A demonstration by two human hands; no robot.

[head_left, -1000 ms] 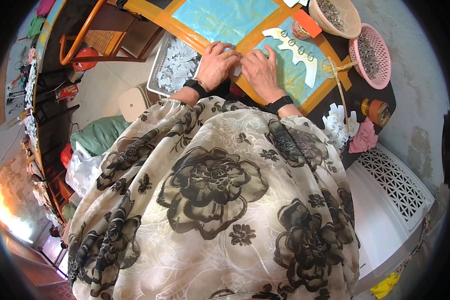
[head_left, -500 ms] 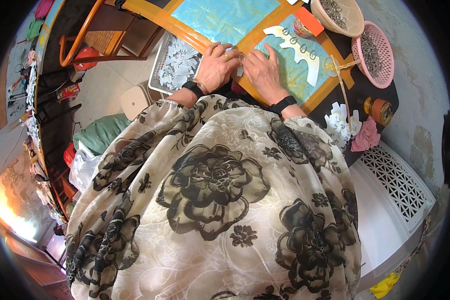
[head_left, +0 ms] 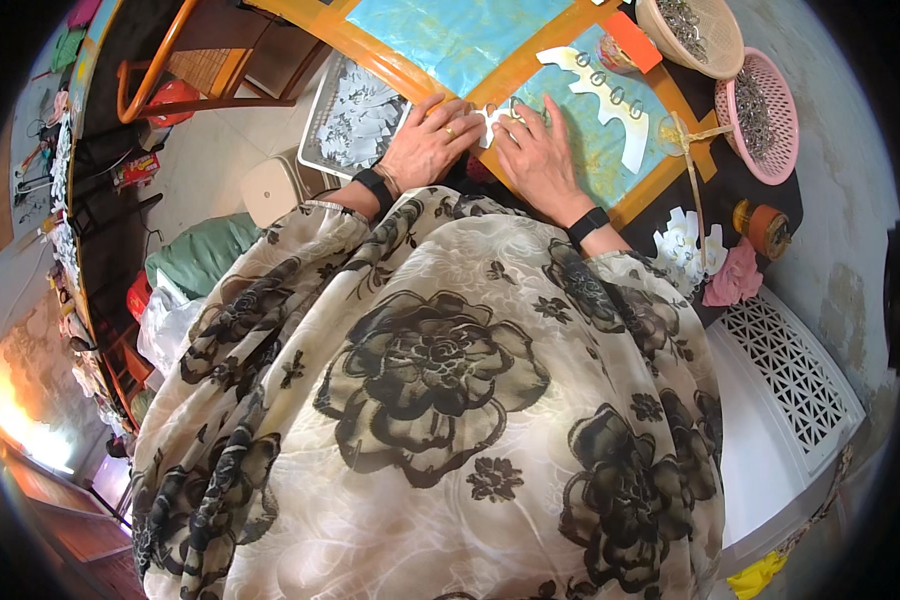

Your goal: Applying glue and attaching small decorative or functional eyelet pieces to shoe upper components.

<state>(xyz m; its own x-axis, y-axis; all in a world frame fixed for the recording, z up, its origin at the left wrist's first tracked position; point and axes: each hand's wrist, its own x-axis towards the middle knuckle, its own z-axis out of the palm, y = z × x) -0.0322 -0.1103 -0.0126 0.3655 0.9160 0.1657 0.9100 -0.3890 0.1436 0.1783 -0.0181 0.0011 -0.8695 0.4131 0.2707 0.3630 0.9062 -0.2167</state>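
Observation:
My left hand (head_left: 430, 145) rests at the near edge of the table, fingers curled down on one end of a small white scalloped piece (head_left: 487, 124). At its other end, the fingers of my right hand (head_left: 540, 158) press on it, with one finger lifted away. A small metal ring seems to sit on this piece by my right fingertips, which partly hide it. To the right lies a larger yellowish-white scalloped strip (head_left: 621, 115) with several metal rings (head_left: 617, 96) along it. Blue sheeting (head_left: 460, 40) edged with orange tape covers the tabletop.
Left of my hands, a white basket (head_left: 315, 148) holds many white cut pieces. A beige basket (head_left: 727, 60) and a pink basket (head_left: 790, 140) of metal parts stand at right, near an orange box (head_left: 634, 42). A tape roll (head_left: 768, 228) and pink cloth (head_left: 733, 275) lie closer.
My hands have moved slightly apart, and more of the white scalloped piece shows between them. The right hand has shifted a little to the right. The view has tilted slightly.

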